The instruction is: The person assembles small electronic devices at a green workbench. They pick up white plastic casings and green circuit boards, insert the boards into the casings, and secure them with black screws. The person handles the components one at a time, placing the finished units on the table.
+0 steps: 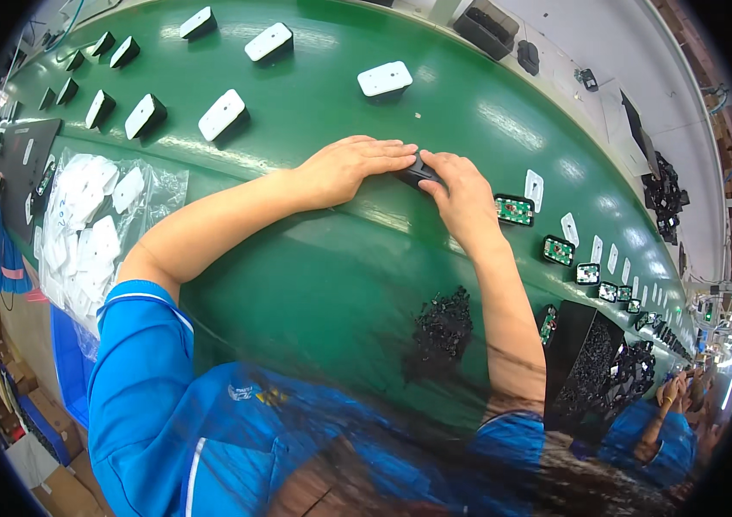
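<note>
Steadying the case (420, 171) seems the step in hand: it is over the belt (323, 103), the right hand (464, 195) grasping it between thumb and fingers, the left hand (357, 164) against its other end, grip unclear. Next calls for even support.

The casing (418, 172) is black, the bench (314, 99) green, the boxes (223, 116) black-and-white — the shirt (144, 362) blue, piped white.

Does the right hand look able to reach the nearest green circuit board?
Probably yes: the circuit board lies beside the right hand with nothing visible between, though that hand is on the black casing.
</note>
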`<state>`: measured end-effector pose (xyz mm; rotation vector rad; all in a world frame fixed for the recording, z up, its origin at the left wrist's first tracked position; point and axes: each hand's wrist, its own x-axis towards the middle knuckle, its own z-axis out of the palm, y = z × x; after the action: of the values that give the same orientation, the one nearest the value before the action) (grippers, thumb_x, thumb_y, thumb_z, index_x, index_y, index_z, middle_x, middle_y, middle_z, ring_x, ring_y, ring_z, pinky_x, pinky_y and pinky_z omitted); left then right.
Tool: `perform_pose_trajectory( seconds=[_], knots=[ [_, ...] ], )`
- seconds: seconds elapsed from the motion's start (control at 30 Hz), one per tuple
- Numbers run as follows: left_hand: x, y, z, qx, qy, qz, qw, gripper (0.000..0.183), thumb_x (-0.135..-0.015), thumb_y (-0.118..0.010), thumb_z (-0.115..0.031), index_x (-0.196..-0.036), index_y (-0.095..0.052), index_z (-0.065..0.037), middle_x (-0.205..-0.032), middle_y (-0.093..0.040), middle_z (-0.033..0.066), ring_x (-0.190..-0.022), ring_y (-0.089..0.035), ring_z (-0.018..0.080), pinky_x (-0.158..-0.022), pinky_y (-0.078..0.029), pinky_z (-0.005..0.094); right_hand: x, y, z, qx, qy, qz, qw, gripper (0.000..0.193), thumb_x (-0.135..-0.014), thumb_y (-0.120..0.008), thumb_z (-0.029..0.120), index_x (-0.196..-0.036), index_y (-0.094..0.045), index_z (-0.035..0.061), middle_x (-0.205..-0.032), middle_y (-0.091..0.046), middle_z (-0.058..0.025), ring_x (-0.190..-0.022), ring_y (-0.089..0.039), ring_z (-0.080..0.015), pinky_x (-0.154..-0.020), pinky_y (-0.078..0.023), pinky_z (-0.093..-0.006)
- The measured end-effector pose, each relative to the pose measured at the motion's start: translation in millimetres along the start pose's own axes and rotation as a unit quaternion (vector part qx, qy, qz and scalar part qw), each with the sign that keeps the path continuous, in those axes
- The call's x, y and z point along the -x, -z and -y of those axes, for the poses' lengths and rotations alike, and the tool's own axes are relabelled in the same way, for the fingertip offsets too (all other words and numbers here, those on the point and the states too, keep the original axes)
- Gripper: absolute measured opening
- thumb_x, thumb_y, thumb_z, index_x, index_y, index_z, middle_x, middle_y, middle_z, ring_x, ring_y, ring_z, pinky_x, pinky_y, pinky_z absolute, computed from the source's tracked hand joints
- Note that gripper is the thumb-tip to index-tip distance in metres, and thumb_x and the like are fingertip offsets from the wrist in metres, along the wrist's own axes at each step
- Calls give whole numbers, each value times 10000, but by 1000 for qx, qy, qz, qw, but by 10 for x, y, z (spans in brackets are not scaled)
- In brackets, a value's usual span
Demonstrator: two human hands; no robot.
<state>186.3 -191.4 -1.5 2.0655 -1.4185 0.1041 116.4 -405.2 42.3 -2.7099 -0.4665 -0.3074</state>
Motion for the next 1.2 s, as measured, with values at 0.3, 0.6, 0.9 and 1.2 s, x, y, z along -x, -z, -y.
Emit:
perform_pose_trajectory(
  seconds=[0.3, 0.6, 0.9, 1.2],
  knots=[
    [-45, -69, -142, -87, -2, -42, 995, 531, -756, -638, -57, -1264, -484, -36, -1329, -484, 109, -1189, -491, 266, -957, -436, 378, -35, -63, -39, -50, -73, -8, 996, 295, -776, -667, 173, -1059, -629, 97, -1021, -642, -81, -975, -585, -262, -816, -485, -384],
    [-384, -63, -63, -70, 73, -79, 992, 343, -777, -649, -135, -1059, -526, 17, -1030, -569, 159, -979, -536, 323, -814, -460, 393, -302, 103, -242, -163, -188, 26, 968, 353, -816, -643, 316, -1095, -637, 101, -1086, -634, -117, -1029, -581, -278, -885, -451, -374],
    [-289, 720, 201, 286, 429, 141, 845, 331, -935, -529, -261, -1041, -534, 52, -783, -647, 125, -608, -632, 156, -562, -527, 262, 644, 572, -337, 129, -188, -7, 974, 537, -619, -799, 148, -1114, -593, 113, -1207, -490, -127, -1134, -461, -326, -920, -422, -415],
    [-367, 820, 301, 185, 475, 208, 835, 330, -922, -538, -323, -1042, -446, -30, -768, -624, 119, -529, -626, 188, -467, -517, 294, 688, 480, -448, -17, -275, -120, 954, 421, -754, -692, 294, -1080, -547, 71, -991, -611, -181, -929, -591, -345, -801, -477, -423]
  ],
)
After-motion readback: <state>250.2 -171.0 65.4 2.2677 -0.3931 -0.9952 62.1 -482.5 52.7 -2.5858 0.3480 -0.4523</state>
